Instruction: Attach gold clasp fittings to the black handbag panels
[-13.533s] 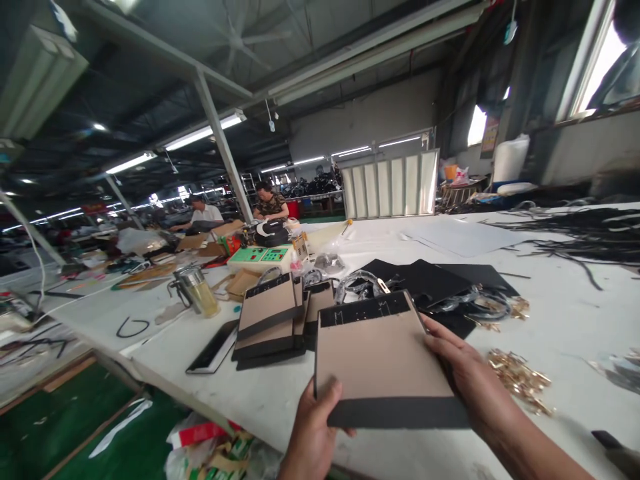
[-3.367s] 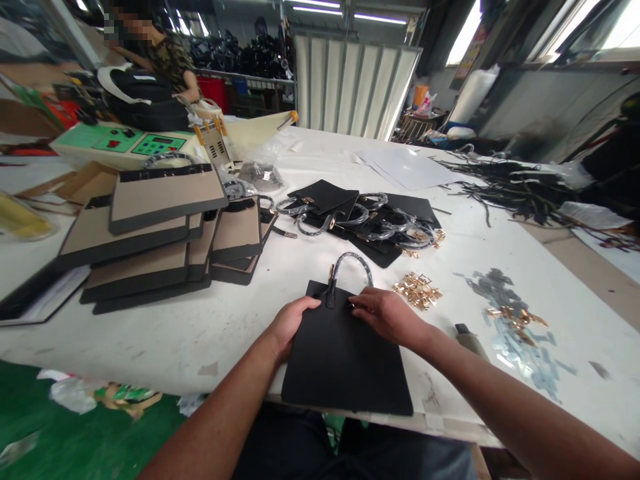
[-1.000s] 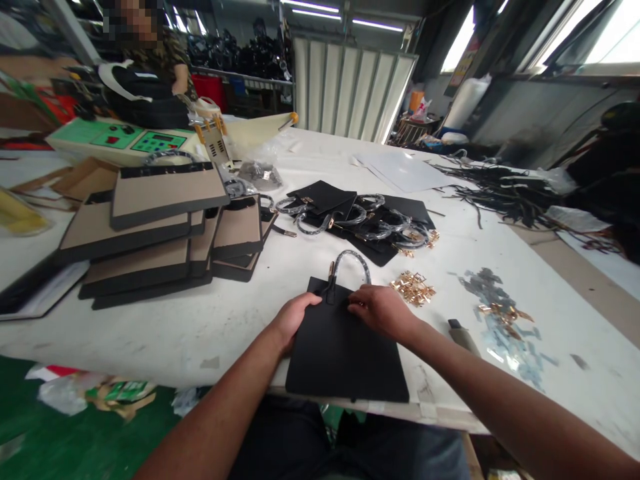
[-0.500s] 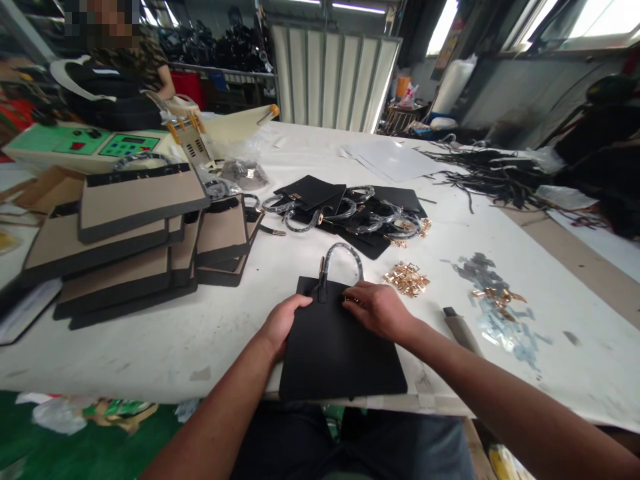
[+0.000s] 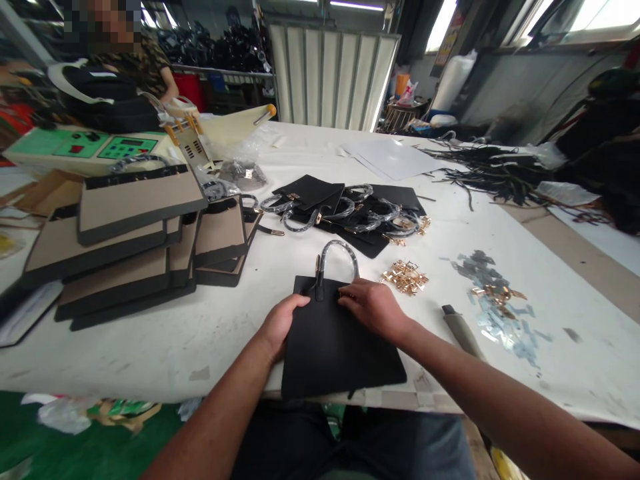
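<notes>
A black bag panel (image 5: pixel 340 353) lies at the front edge of the table, its plastic-wrapped handle (image 5: pixel 340 245) arching away from me. My left hand (image 5: pixel 284 319) grips the panel's left edge, thumb on top and the fingers hidden beneath. At the handle's right end, the fingers of my right hand (image 5: pixel 374 305) are pinched together over a small gold piece, mostly covered by them. The handle's left end is a flat tab (image 5: pixel 320 288) lying on the panel. Just beyond my right hand is a heap of gold metal fittings (image 5: pixel 406 277).
Stacked panels with beige backing (image 5: pixel 125 203) stand at left, near a green-topped machine (image 5: pixel 100 143). Black panels with handles (image 5: pixel 320 193) lie ahead. At right are a grey-handled tool (image 5: pixel 460 330), clear and grey plates (image 5: pixel 505 327) and black straps (image 5: pixel 480 167). A person (image 5: pixel 155 73) is at back left.
Both hands keep their places on the panel, with only a slight shift of my right fingers at the handle's right end. The whole view has moved a little.
</notes>
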A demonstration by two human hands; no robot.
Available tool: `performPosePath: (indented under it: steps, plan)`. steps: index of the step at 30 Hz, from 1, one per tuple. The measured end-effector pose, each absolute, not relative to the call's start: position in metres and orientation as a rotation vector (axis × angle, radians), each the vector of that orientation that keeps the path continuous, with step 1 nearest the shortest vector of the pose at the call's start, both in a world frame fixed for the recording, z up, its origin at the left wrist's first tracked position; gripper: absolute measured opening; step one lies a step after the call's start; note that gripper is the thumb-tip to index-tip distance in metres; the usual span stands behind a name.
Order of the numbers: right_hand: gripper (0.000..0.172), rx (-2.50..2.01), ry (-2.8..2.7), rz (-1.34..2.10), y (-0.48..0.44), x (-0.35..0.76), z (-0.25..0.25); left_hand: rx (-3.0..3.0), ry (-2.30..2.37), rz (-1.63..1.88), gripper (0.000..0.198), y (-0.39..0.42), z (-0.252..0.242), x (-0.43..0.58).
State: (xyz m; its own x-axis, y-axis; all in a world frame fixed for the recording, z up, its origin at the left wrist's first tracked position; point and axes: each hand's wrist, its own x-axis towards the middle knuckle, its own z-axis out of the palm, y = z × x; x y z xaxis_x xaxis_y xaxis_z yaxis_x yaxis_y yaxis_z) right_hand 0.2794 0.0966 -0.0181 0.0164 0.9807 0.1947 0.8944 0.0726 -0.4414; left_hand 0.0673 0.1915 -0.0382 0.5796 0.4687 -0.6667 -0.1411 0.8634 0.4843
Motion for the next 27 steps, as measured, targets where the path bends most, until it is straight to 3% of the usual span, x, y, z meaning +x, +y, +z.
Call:
performPosePath:
  steps: [7, 14, 22, 27]
  plan:
    - [0.021, -1.617, -1.991, 0.428, 0.093, 0.29, -0.018, 0.466, 0.848, 0.332, 0.028, 0.194, -0.044, 0.065]
    - [0.015, -1.623, -1.821, 0.507, 0.094, 0.293, -0.019, 0.456, 0.806, 0.325, 0.028, 0.194, -0.041, 0.065]
    - [0.019, -1.881, -1.954, 0.214, 0.095, 0.278, -0.023, 0.424, 0.853, 0.316, 0.026, 0.197, -0.037, 0.067]
    - [0.022, -1.784, -2.013, 0.236, 0.095, 0.282, -0.019, 0.373, 0.862, 0.336, 0.024, 0.195, -0.036, 0.067]
